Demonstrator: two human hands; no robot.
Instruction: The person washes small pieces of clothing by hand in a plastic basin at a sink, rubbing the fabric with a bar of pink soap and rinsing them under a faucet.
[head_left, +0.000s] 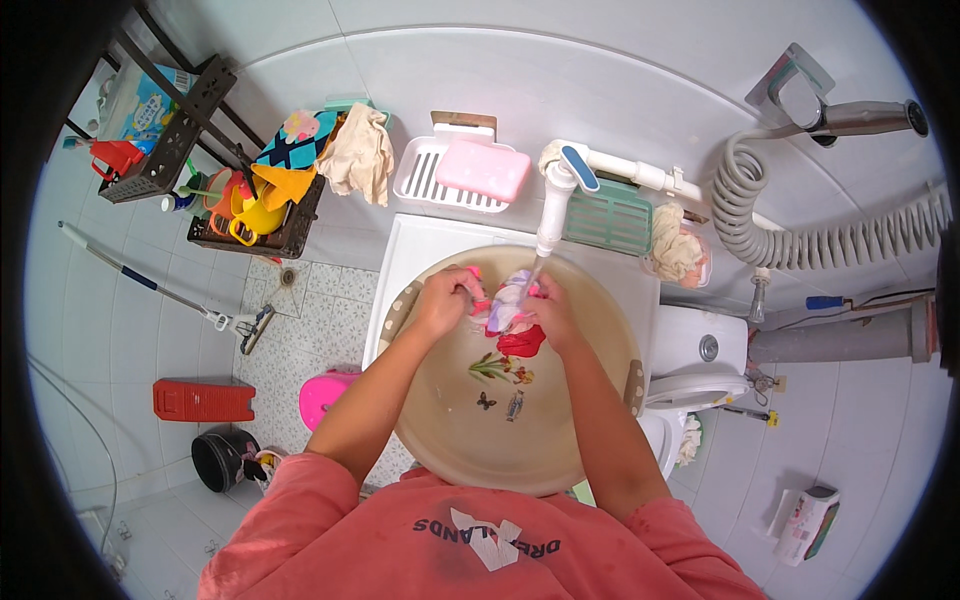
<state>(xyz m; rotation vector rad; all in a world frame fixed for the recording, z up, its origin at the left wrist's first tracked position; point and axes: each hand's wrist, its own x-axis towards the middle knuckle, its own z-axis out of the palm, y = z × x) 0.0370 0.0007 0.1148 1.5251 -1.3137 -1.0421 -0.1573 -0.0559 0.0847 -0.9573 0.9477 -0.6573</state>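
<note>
In the head view, a large beige plastic basin (450, 442) stands in front of me, its bottom printed with flowers and a butterfly. Over its far side, my left hand (448, 304) pinches a bright pink and red bit of wet cloth (477, 301). My right hand (553, 311) grips a white, purple and pink cloth (507, 300) with a red part (521, 342) hanging below. Whether both hands hold one piece of fabric, I cannot tell. A thin stream of water falls from the white plastic tap (553, 210) onto the cloth beside my right hand.
A pink soap bar (484, 171) lies on a white wall dish (416, 180) behind the basin. Right of the tap are a green rack (609, 217) and a coiled grey hose (739, 195). A toilet (694, 337) stands right; a pink stool (324, 397) stands left.
</note>
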